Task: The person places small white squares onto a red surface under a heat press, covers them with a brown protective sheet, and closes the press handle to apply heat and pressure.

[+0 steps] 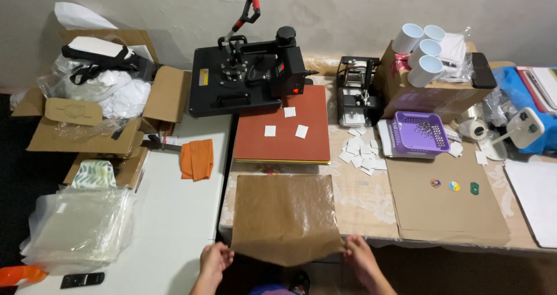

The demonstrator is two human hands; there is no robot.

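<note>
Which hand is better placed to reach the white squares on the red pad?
Probably the right hand: the white squares on the red pad lie slightly to its side. Both hands hold the brown sheet; the left hand is farther.

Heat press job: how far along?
Done: three white squares lie on the red pad; press head is swung aside. In hand: left hand and right hand hold the brown sheet by its near corners. Left: sheet isn't over the squares yet.
</note>
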